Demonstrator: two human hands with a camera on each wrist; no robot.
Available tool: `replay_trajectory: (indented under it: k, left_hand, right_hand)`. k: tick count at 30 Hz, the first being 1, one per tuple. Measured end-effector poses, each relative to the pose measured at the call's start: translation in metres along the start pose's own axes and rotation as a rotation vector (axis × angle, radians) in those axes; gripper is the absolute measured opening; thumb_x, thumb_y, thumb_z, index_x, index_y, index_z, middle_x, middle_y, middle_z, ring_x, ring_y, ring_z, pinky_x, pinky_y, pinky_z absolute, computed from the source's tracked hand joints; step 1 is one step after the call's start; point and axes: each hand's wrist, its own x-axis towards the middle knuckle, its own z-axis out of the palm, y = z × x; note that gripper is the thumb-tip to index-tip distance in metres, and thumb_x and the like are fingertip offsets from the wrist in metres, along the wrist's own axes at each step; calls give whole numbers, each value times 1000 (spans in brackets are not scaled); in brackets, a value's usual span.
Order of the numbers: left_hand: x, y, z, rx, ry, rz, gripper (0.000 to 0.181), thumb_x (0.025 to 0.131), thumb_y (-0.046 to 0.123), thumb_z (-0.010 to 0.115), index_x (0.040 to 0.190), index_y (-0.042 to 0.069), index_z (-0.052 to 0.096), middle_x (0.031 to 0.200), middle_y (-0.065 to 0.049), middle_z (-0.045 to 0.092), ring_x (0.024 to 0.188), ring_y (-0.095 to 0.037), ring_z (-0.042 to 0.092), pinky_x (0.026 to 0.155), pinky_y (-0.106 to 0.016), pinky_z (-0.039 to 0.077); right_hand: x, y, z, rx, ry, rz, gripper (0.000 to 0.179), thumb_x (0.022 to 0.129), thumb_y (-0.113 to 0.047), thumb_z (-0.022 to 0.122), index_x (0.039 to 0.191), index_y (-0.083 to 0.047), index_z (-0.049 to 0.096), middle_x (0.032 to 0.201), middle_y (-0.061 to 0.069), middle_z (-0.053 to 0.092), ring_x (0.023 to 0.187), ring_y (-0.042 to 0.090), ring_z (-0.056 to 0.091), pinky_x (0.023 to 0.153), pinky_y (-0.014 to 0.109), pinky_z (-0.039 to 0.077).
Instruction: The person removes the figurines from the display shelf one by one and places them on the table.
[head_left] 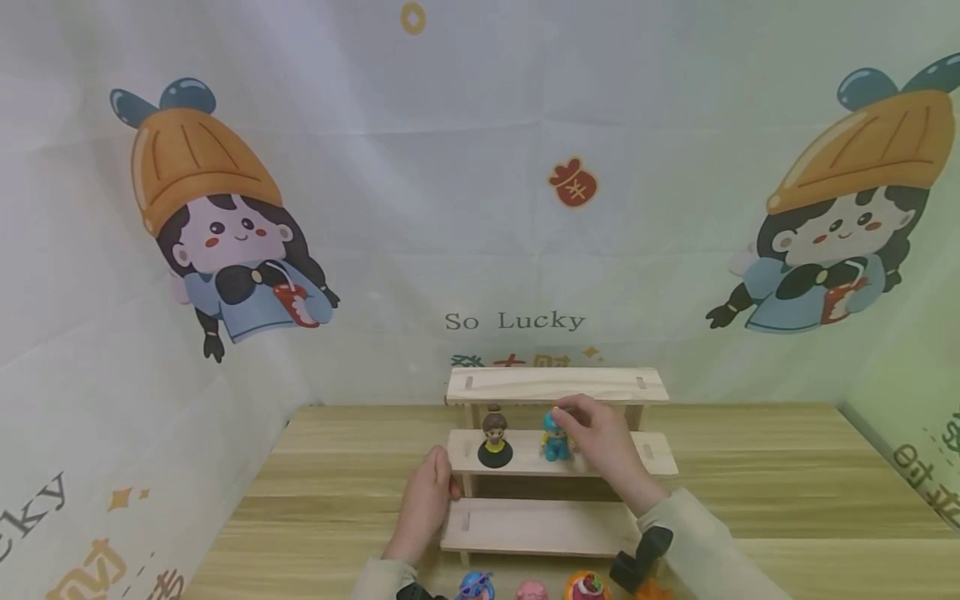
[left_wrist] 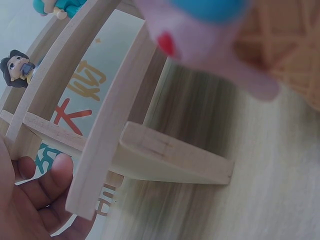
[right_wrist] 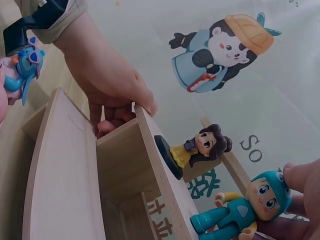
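A three-tier wooden display shelf (head_left: 540, 527) stands on the table. At the left end of its middle tier, my left hand (head_left: 429, 500) grips the board, fingers curled under and thumb on top in the right wrist view. My right hand (head_left: 606, 437) pinches the turquoise-capped head of a toy figurine (right_wrist: 240, 212), whose feet are at the middle tier's surface. To its left on that tier stands a dark-haired figurine (head_left: 495, 437) in a yellow dress on a round black base. The left wrist view shows my left fingers (left_wrist: 50, 192) by the shelf's frame.
Along the front edge lie a blue toy with sunglasses (head_left: 476, 586), a pink toy (head_left: 531, 591), a round orange toy (head_left: 587, 586) and an orange piece (head_left: 654, 591). A printed cloth backdrop (head_left: 450, 233) hangs behind the wood-grain table (head_left: 750, 475).
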Motion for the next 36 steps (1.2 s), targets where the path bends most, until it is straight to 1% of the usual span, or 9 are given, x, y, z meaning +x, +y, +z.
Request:
replay_trajectory:
  k: [6,12,17,23,26,32,36]
  left_hand:
    - [0,0,0,3,2,5,40,105,34,25,81,9,44,66,-5,56,55,-16,43,51,-27,35]
    - [1,-1,1,9,18,11,37,106,32,27,80,10,43,63,-2,54,54,-15,42,50,-26,34]
    - [2,-3,1,4,8,9,38,105,33,26,80,11,43,64,-1,53,55,-15,43,51,-26,35]
    - [1,-3,1,-4,-1,12,38,105,34,26,81,10,42,64,-2,53,56,-16,43,51,-27,35]
    - [1,-3,1,-15,-4,8,37,106,32,27,82,10,43,64,-2,53,56,-16,43,51,-27,35]
    - [2,-3,2,-20,-9,-6,37,105,33,26,82,10,43,65,-2,54,56,-16,43,51,-26,35]
    - [2,-4,1,-21,-7,-2,38,105,34,26,82,9,43,64,-2,54,56,-16,43,52,-27,35]
  right_hand:
    - [-1,0,0,26,2,-3,23,94,-23,61,110,-7,66,103,11,70,101,28,64,90,47,49]
    - [-1,-2,-2,42,-1,24,23,93,-23,61,110,-7,66,105,10,70,103,28,64,91,47,48]
    - [-2,-4,-4,42,0,47,24,93,-24,62,111,-8,66,107,10,70,105,28,64,92,47,48]
    - [-5,-6,-7,78,-3,79,25,93,-24,62,111,-7,65,104,9,69,100,24,64,86,42,51]
    - [-7,-7,-8,92,-4,84,24,93,-24,62,110,-7,64,103,9,69,99,24,64,86,42,51]
    - [-13,-8,-12,87,-12,51,22,93,-24,62,108,-8,64,102,8,70,102,26,64,89,45,49]
    - [-17,-10,-16,64,-21,25,21,93,-24,62,107,-9,63,102,6,69,104,27,64,92,48,48]
